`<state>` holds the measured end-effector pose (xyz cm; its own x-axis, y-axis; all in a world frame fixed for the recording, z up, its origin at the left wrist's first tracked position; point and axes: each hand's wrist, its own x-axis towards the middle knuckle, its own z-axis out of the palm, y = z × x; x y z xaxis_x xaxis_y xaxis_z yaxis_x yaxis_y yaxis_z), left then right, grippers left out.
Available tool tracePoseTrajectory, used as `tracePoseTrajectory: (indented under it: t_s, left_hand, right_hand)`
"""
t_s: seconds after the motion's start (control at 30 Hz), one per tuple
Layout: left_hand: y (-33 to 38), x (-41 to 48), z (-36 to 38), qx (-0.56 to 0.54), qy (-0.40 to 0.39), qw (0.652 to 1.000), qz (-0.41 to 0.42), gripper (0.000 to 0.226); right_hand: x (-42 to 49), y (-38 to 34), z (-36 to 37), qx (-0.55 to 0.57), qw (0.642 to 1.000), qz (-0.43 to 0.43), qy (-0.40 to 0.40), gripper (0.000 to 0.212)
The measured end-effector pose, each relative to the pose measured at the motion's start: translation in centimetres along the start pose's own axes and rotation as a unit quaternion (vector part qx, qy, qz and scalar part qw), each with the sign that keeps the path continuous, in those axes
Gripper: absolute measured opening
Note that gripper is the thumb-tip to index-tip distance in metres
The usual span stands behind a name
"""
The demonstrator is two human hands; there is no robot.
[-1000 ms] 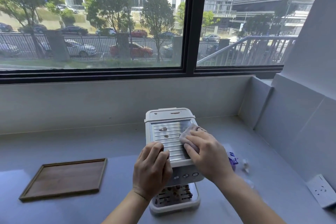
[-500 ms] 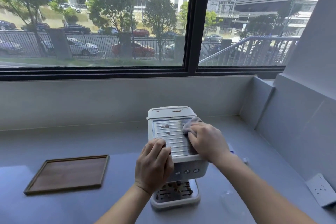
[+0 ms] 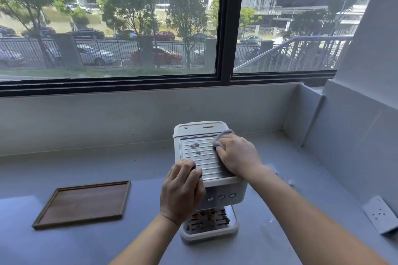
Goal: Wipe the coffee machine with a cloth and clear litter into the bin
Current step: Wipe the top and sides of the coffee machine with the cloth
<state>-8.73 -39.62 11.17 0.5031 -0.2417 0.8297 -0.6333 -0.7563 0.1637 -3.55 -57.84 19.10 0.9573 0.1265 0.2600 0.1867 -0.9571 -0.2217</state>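
Observation:
A small white coffee machine [image 3: 224, 197] stands on the grey counter below the window. Its ribbed metal top [image 3: 199, 160] carries two brown stains near the back left. My right hand [image 3: 238, 155] presses a pale grey cloth [image 3: 224, 134] onto the top's back right corner; most of the cloth is hidden under the hand. My left hand [image 3: 183, 191] grips the machine's front left edge. Brown bits lie in the drip tray [image 3: 210, 220] at the machine's base. No bin is in view.
A brown wooden tray [image 3: 84, 203] lies on the grey counter [image 3: 107, 168] to the left of the machine. A white wall socket [image 3: 380, 214] sits low on the right wall. Small bits of litter [image 3: 290, 183] lie on the counter behind my right forearm.
My right hand has slid the cloth from the middle of the ribbed top toward its back right corner. My left hand has kept its hold on the front left edge.

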Motion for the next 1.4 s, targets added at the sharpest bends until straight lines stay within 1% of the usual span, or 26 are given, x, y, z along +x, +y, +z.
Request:
tracePoseTrajectory:
  t_s: [0.03,0.1,0.17,0.2,0.27,0.33,0.37,0.4,0.47,0.53,0.6,0.63,0.73,0.83,0.9,0.97,1.03,1.07,1.1,1.17,1.23,1.3,1.4]
  left_hand:
    - [0.0,0.0,0.0,0.001,0.001,1.0,0.0,0.014]
    - [-0.2,0.0,0.1,0.004,0.005,1.0,-0.002,0.015]
    - [-0.3,-0.1,0.3,-0.003,0.008,1.0,0.0,0.016]
    - [-0.3,-0.2,0.4,-0.008,0.009,1.0,0.002,0.016]
    - [-0.2,-0.1,0.6,-0.009,0.008,1.0,0.001,0.017]
    - [-0.3,-0.1,0.6,-0.007,0.009,1.0,-0.003,0.016]
    - [-0.3,-0.2,0.6,-0.01,0.008,1.0,-0.004,0.015]
    - [-0.3,-0.3,0.5,-0.012,0.007,1.0,-0.004,0.015]
    - [-0.4,-0.2,0.6,-0.008,0.01,1.0,-0.006,0.015]
    - [-0.4,-0.3,0.8,-0.012,0.018,1.0,-0.007,0.017]
    - [-0.3,-0.3,0.9,-0.02,0.021,1.0,-0.01,0.019]
    - [-0.4,-0.2,0.9,-0.018,0.017,1.0,-0.012,0.019]
    - [-0.4,-0.4,0.6,-0.019,0.003,1.0,-0.019,0.019]
    - [-0.5,-0.4,0.5,-0.024,-0.001,0.999,-0.021,0.023]
    - [-0.5,-0.6,0.5,-0.031,-0.001,0.999,-0.02,0.025]
    - [-0.4,-0.5,0.6,-0.029,-0.002,0.999,-0.02,0.025]
    - [-0.3,-0.3,0.6,-0.02,0.0,0.999,-0.029,0.025]
    - [-0.2,-0.3,0.6,-0.021,0.003,0.999,-0.03,0.026]
    - [-0.2,-0.4,0.6,-0.025,0.007,0.999,-0.027,0.026]
    - [-0.3,-0.4,0.7,-0.035,0.013,0.999,-0.019,0.026]
    - [-0.5,-0.4,0.7,-0.037,0.017,0.999,-0.017,0.026]
    - [-0.5,-0.5,0.8,-0.034,0.021,0.999,-0.019,0.026]
    - [-0.5,-0.4,0.6,-0.026,0.017,0.999,-0.018,0.027]
  right_hand:
    - [0.3,-0.2,0.2,0.0,1.0,-0.008,-0.008,0.032]
    - [-0.9,-0.4,0.9,-0.006,0.998,-0.065,-0.011,0.031]
    - [-3.5,-0.1,1.4,0.003,0.991,-0.125,0.037,0.032]
    - [-4.4,0.2,1.4,0.009,0.989,-0.136,0.061,0.031]
    - [-3.9,0.9,1.1,0.019,0.99,-0.115,0.082,0.028]
    - [-1.8,0.9,0.6,0.021,0.998,-0.047,0.048,0.03]
    - [-0.9,0.8,0.5,0.009,0.999,-0.024,0.033,0.031]
    - [-0.5,0.5,0.6,-0.006,0.999,-0.022,0.029,0.032]
    - [-1.2,-0.2,1.0,-0.014,0.998,-0.063,0.025,0.031]
    - [-3.6,-0.8,1.8,0.005,0.99,-0.136,0.046,0.03]
    - [-4.6,-0.9,1.8,0.037,0.985,-0.157,0.061,0.027]
    - [-4.0,-0.9,1.6,0.05,0.986,-0.149,0.059,0.026]
    - [-1.7,-1.3,1.0,0.067,0.992,-0.103,0.011,0.028]
    - [-1.9,-1.9,1.3,0.023,0.993,-0.116,-0.004,0.032]
    - [-3.4,-1.3,1.7,0.03,0.991,-0.128,0.008,0.033]
    - [-3.4,0.0,1.3,0.051,0.995,-0.089,0.015,0.031]
    - [-2.2,0.5,0.7,0.06,0.998,-0.019,0.003,0.03]
    - [-1.7,0.1,0.5,0.053,0.999,0.001,-0.006,0.03]
    - [-1.4,-0.6,0.5,0.037,0.999,-0.004,-0.01,0.031]
    - [-1.7,-2.4,1.2,0.02,0.998,-0.064,-0.01,0.031]
    - [-2.6,-3.0,2.0,0.04,0.994,-0.102,-0.017,0.03]
    - [-2.4,-2.3,2.0,0.064,0.995,-0.081,-0.01,0.031]
    - [-1.2,-1.2,1.3,0.049,0.999,-0.01,0.003,0.031]
